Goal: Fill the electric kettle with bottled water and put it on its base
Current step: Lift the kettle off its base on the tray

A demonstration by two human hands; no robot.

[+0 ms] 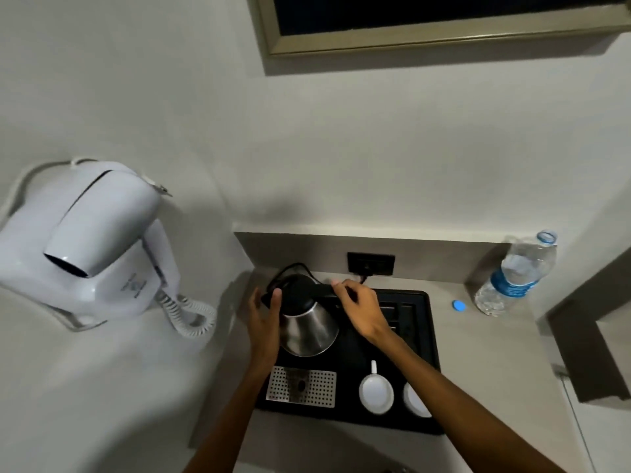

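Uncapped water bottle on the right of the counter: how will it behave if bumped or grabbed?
The water bottle is tall, narrow and looks mostly empty, so probably light and quick to tip. Thin clear plastic likely buckles under a firm squeeze. Its blue cap lies off beside it, so any leftover water could spill if it falls.

2 bare forearms reaching forward, left hand [264, 314] open and upright; right hand [360, 307] curled, palm down

A white wall-mounted hair dryer [92, 244] hangs left of the desk [495, 353], where a black tray [431, 353] holds two white cups [376, 393].
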